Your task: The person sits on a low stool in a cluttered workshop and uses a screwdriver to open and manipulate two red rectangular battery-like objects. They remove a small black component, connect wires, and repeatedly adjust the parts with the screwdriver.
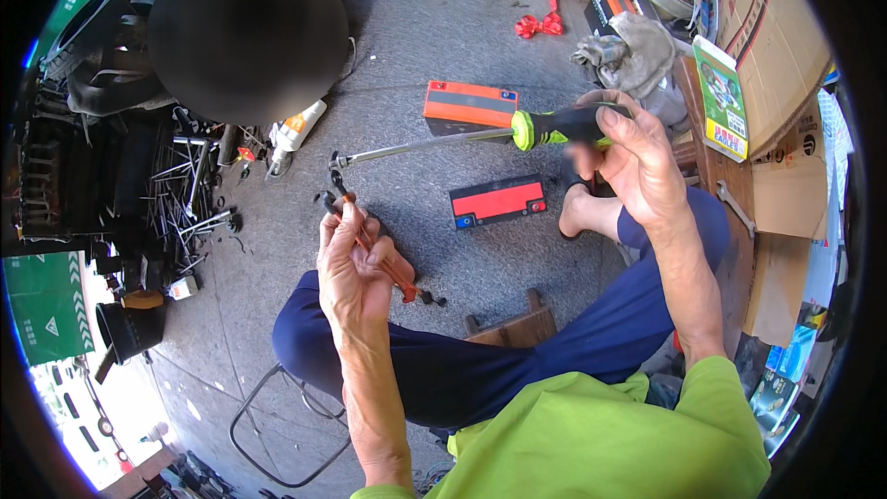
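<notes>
My right hand [637, 152] is closed around the black and lime-green handle of a long screwdriver [425, 142], whose metal shaft points left. At its tip, the shaft meets or nearly meets the small dark end of a short orange-red cable [395, 270]. That cable is pinched in my left hand [356, 259], with dark fittings at both its ends. Between and beyond my hands, two batteries lie on the floor: one with an orange top [471, 103], one with a red top [499, 201]. Whether the tip touches the fitting is hard to tell.
A low wooden stool [514, 326] stands between my legs. Loose metal rods and tools [185, 180] lie at left, near a white bottle [300, 125]. Along the right are a wooden bench with a wrench [736, 210], a green-yellow box [721, 97] and cardboard [785, 55].
</notes>
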Demonstrator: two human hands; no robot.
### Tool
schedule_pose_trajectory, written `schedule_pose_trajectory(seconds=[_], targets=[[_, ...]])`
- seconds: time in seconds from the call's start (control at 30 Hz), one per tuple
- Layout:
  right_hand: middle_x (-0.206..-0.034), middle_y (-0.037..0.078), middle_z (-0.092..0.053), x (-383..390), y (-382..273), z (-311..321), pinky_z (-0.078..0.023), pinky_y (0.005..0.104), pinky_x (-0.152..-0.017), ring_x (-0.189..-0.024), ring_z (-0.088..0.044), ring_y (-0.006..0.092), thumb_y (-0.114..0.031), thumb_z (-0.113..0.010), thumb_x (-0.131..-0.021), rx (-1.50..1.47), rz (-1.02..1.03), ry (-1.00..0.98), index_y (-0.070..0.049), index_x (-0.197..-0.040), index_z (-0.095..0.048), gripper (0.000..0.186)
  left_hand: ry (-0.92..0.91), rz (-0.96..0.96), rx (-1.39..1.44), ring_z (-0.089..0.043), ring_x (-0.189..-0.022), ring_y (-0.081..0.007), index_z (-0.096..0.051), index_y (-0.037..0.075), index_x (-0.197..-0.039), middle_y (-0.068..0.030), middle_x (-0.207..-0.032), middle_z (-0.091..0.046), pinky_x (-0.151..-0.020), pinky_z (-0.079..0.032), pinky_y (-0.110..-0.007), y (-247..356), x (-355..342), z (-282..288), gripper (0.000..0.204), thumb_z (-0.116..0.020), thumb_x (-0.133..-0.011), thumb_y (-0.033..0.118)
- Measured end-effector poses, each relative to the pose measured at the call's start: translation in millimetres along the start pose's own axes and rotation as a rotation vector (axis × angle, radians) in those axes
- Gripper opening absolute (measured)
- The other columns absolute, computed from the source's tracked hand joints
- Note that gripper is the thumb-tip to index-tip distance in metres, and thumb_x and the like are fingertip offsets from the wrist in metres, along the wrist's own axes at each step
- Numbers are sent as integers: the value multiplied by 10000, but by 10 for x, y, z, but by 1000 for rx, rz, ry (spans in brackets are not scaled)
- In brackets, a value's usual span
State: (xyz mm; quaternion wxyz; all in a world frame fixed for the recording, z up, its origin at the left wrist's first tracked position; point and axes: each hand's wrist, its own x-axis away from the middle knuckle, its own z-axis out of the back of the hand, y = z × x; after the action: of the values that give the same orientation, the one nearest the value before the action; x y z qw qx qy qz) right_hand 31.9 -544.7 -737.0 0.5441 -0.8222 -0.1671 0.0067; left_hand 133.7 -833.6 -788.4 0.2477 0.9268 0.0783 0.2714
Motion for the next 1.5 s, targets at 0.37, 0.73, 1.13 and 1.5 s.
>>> schedule_pose_trajectory(seconds=[0.37, 0.73, 1.13, 1.5], targets=[[-783, 57, -640, 28, 76, -37, -497, 253, -597, -663, -629, 128, -191, -641, -906, 115, 44, 9, -22, -1058, -581, 235, -20, 24, -11, -466, -633, -79, -555, 72, -1100, -37, -828, -531, -388, -312, -160, -3, 39, -84, 149, -543, -952, 82], [-789, 54, -639, 55, 58, -106, -518, 246, -616, -672, -634, 114, -189, -652, -904, 242, 70, 11, 5, -1061, -566, 265, -27, 34, -101, -478, -637, -75, -560, 90, -1108, -4, -795, -516, -398, -323, -159, -40, 51, -100, 191, -594, -920, 72], [-853, 59, -633, 106, 32, -157, -514, 230, -661, -738, -619, 91, -138, -711, -841, 470, 217, -43, 16, -1074, -553, 320, 173, -21, -387, -490, -500, -65, -621, 57, -1065, -28, -737, -580, -343, -289, -157, -210, 64, -170, 179, -626, -887, 42], [-876, 175, -593, 120, 587, -40, -518, 408, -662, -774, -635, 340, -151, -682, -837, 1174, 410, -303, -7, -1071, -504, 327, 391, 392, -523, -518, -485, -121, -634, 65, -965, -11, -692, -566, -340, -290, -193, -1763, -362, 916, 132, -661, -838, 39]])
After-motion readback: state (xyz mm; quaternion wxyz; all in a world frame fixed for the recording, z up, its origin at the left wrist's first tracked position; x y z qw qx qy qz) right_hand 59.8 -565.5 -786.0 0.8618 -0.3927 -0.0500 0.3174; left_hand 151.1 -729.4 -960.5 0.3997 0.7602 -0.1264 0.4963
